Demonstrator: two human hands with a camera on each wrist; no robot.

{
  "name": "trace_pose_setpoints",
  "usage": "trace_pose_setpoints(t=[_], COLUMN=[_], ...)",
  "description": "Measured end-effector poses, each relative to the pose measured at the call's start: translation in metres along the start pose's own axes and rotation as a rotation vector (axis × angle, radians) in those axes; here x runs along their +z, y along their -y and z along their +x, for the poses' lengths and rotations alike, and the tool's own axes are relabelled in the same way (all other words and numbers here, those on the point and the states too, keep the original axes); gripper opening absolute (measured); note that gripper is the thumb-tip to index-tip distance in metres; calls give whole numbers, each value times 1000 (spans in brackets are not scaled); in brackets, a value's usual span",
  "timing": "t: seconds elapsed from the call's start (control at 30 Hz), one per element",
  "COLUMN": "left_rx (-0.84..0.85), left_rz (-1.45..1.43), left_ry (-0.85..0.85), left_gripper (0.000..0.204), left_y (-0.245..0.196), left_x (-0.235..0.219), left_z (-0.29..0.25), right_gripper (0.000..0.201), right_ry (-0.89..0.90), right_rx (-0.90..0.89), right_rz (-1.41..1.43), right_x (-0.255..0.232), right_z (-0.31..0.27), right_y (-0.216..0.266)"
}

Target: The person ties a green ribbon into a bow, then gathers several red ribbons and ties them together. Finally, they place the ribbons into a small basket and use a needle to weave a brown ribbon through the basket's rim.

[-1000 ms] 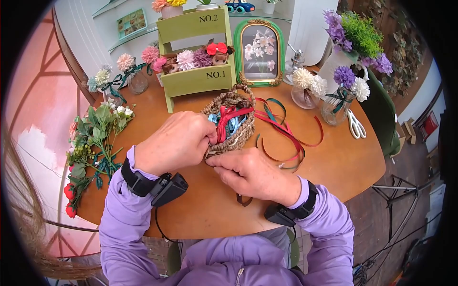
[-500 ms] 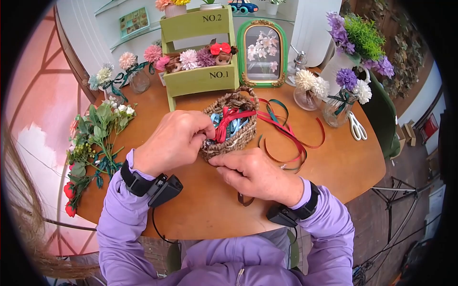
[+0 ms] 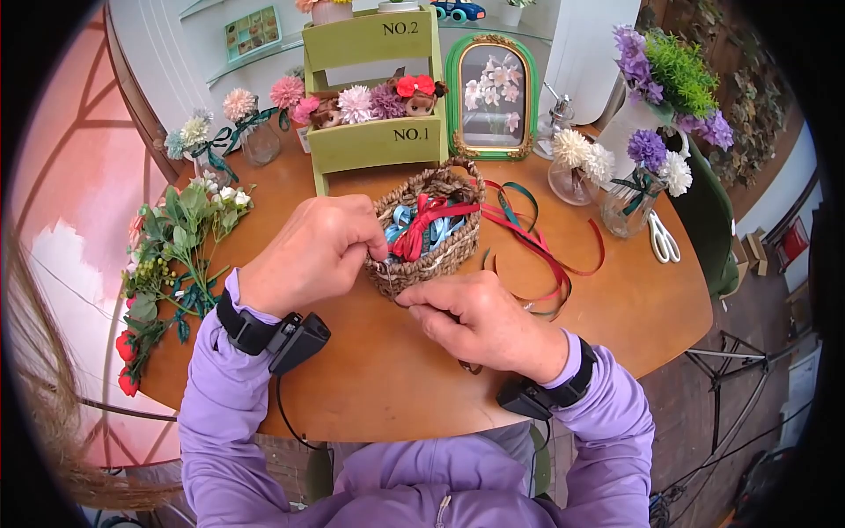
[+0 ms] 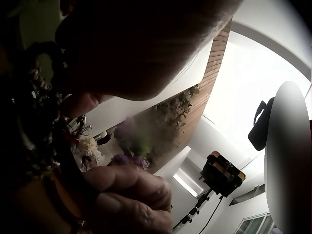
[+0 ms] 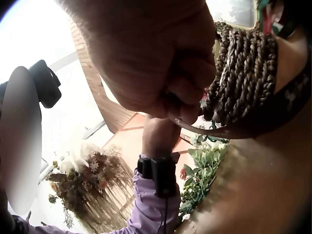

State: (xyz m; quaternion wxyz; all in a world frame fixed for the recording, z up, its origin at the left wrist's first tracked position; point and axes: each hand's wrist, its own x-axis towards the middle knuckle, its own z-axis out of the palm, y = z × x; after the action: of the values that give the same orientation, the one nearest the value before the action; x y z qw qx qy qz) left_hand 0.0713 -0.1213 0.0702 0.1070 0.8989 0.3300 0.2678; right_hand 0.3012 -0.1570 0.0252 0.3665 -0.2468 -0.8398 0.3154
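A woven basket [image 3: 414,275] holds bunched light-blue ribbon [image 3: 453,226] and a red ribbon bow [image 3: 421,231]. At its left end, my left hand [image 3: 321,251] pinches the rim, thumb and forefinger together; its fingertips are partly hidden. My right hand [image 3: 484,321] is in front of the basket's near side, curled fingers pinching a dark brown ribbon [image 5: 229,131]. That ribbon curves from the fingers along the basket's base in the right wrist view. The left wrist view is mostly dark, with the right hand's fingers [image 4: 131,190] low in it.
Loose red and green ribbons [image 3: 550,260] trail right of the basket. Artificial flowers [image 3: 180,238] lie at the left. Behind stand a green crate shelf [image 3: 374,150] and a framed picture [image 3: 493,97]. Glass flower vases [image 3: 623,211] and white scissors [image 3: 663,238] are at the right.
My left hand has drawn back leftward from inside the basket to its rim. The right hand stays by the basket's near side. The head view has shifted slightly.
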Motion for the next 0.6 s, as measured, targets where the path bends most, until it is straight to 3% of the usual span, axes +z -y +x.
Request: trace_pose_setpoints(t=[0.23,0.43,0.5,0.6], left_rx=[33,125,129,148], left_rz=[76,67,89,57], left_ry=[162,129,129,109], left_gripper=[23,20,18,17], left_y=[-11,3,4,9], left_x=[-16,-13,-12,-7], left_z=[-1,-9,-9,-9], right_gripper=[22,20,19,19], right_ry=[0,1,71,50], right_rx=[10,74,298,441], right_rz=[11,55,203,435], right_x=[0,-2,-5,-4], right_z=[0,0,1,0], right_y=[-1,5,10,9])
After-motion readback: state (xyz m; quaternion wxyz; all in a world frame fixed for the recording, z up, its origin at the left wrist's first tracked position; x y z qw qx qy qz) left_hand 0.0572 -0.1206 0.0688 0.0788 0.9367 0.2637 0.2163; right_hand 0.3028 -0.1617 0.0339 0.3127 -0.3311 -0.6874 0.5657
